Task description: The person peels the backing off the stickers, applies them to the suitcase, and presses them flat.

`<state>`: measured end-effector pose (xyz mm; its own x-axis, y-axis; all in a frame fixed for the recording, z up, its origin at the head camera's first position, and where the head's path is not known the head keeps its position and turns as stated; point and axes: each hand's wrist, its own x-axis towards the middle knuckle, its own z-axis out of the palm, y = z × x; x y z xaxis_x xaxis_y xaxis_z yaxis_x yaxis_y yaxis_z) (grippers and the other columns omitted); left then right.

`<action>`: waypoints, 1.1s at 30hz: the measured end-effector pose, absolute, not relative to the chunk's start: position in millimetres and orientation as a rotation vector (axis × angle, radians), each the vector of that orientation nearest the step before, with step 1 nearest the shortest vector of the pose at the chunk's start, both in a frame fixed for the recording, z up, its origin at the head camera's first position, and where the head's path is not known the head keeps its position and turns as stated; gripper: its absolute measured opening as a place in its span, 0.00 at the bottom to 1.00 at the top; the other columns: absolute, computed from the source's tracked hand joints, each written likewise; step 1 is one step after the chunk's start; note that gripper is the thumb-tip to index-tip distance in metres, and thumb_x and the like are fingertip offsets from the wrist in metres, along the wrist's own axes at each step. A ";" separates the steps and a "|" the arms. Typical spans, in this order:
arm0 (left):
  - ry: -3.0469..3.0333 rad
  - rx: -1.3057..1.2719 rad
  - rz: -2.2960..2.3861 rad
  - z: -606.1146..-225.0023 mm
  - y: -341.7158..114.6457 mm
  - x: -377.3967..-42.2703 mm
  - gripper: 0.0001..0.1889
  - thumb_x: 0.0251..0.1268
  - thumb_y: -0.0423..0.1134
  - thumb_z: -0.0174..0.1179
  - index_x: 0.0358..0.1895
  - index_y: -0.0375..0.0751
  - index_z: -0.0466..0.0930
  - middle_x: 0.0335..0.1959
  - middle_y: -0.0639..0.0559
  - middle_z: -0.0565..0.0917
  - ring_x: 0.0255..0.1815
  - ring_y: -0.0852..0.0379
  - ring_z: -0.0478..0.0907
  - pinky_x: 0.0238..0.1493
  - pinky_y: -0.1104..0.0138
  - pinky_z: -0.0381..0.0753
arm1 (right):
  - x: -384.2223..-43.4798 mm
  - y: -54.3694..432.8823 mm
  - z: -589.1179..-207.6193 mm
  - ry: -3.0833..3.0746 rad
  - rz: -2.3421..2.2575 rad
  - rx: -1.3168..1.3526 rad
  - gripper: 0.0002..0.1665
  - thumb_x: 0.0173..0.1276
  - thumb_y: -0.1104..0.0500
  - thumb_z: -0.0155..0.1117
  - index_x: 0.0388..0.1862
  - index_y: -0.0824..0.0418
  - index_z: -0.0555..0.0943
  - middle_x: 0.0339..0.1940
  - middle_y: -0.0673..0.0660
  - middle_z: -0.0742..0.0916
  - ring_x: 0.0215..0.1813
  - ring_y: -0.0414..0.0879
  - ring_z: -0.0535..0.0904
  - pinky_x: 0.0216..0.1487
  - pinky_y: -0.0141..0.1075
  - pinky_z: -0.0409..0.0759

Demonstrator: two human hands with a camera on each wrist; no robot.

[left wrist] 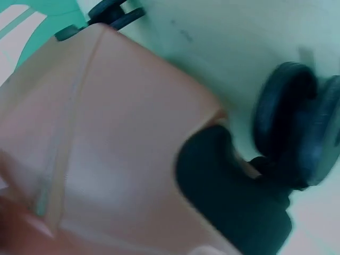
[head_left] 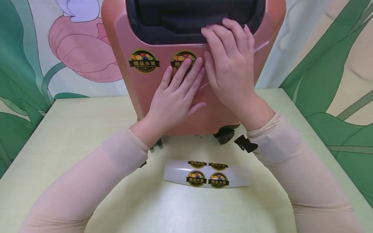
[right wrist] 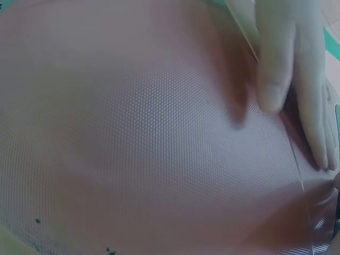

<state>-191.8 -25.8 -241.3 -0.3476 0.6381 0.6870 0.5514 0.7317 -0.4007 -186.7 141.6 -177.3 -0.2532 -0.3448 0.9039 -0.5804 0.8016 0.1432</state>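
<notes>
A pink suitcase (head_left: 186, 124) stands upright, with a black recessed panel (head_left: 175, 22) at its top. Two round fruit stickers are on its front: the left sticker (head_left: 144, 61) is fully visible, while fingers partly cover the right sticker (head_left: 182, 55). My left hand (head_left: 175, 92) lies on the front with fingers straight, fingertips pressing on that right sticker. Beside it, my right hand (head_left: 233, 60) rests on the suitcase, fingertips over the lower edge of the black panel. In the right wrist view, fingers (right wrist: 273, 69) touch the finely textured pink surface.
A glossy sticker sheet (head_left: 176, 173) with several fruit stickers lies on the pale table (head_left: 87, 129) in front of the suitcase. Black wheels (left wrist: 287, 114) show at the suitcase's lower corners. A black buckle (head_left: 246, 144) hangs by the right sleeve. Behind is a leaf-patterned backdrop (head_left: 329, 74).
</notes>
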 end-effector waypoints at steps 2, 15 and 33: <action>-2.008 -0.941 0.116 -243.3 -29.5 -192.0 0.37 0.69 0.59 0.42 0.73 0.40 0.50 0.73 0.48 0.55 0.73 0.50 0.47 0.69 0.51 0.42 | -186.8 142.1 -178.0 -1.870 0.265 0.699 0.21 0.73 0.56 0.45 0.58 0.64 0.74 0.56 0.61 0.78 0.65 0.55 0.64 0.69 0.49 0.47; -1.974 -0.841 0.082 -256.3 -43.3 -201.9 0.39 0.68 0.61 0.42 0.72 0.37 0.52 0.72 0.44 0.57 0.74 0.51 0.42 0.69 0.52 0.41 | -188.1 143.7 -179.0 -1.866 0.269 0.700 0.21 0.72 0.56 0.46 0.59 0.63 0.74 0.57 0.61 0.78 0.65 0.54 0.64 0.69 0.48 0.48; -2.029 -0.864 0.019 -248.0 -19.7 -193.1 0.42 0.65 0.63 0.45 0.72 0.36 0.50 0.72 0.43 0.56 0.73 0.47 0.47 0.68 0.49 0.38 | -187.1 143.1 -177.0 -1.894 0.258 0.693 0.21 0.74 0.55 0.44 0.59 0.63 0.73 0.57 0.61 0.77 0.66 0.54 0.62 0.69 0.48 0.46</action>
<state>-193.1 -19.7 -248.0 -0.3484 0.5808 0.7358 0.5669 0.7557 -0.3281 -187.1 143.1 -177.0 -0.2783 -0.3454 0.8962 -0.5727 0.8087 0.1339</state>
